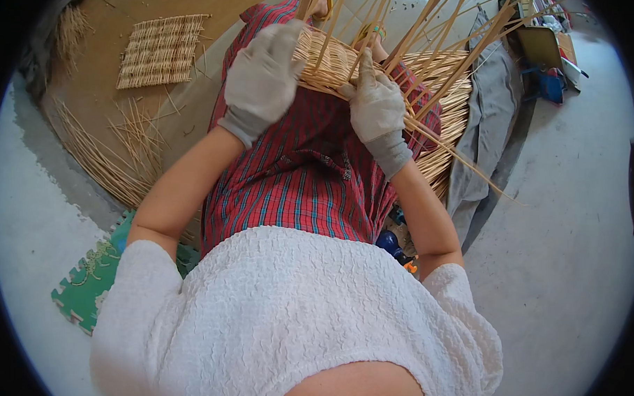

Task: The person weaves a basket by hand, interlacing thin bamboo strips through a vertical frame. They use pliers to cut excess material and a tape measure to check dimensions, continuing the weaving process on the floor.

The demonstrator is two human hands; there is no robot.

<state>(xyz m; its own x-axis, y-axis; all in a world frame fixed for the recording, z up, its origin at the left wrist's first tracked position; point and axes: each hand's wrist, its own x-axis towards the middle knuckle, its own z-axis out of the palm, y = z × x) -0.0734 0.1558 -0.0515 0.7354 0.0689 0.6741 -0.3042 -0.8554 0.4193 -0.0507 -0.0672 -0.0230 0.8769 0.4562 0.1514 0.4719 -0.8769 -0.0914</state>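
Note:
A partly woven wicker piece (326, 58) with long upright strands lies across my legs on red checked cloth (282, 185). My left hand (260, 78), in a pale, grey-cuffed glove, is raised at its left side, slightly blurred, fingers stretched toward the strands and apart. My right hand (375, 112), in a similar glove, grips the weave, its index finger straight up against a strand and its thumb at the lower edge. More woven strands (447, 123) spread out to the right of that hand.
A square woven mat (158, 50) and loose strands (106, 156) lie at the left. Green foam mats (83, 290) sit lower left. Grey cloth (483, 143) runs along the right, beside assorted items and a blue object (550, 85). A dark blue object (388, 244) is by my right elbow.

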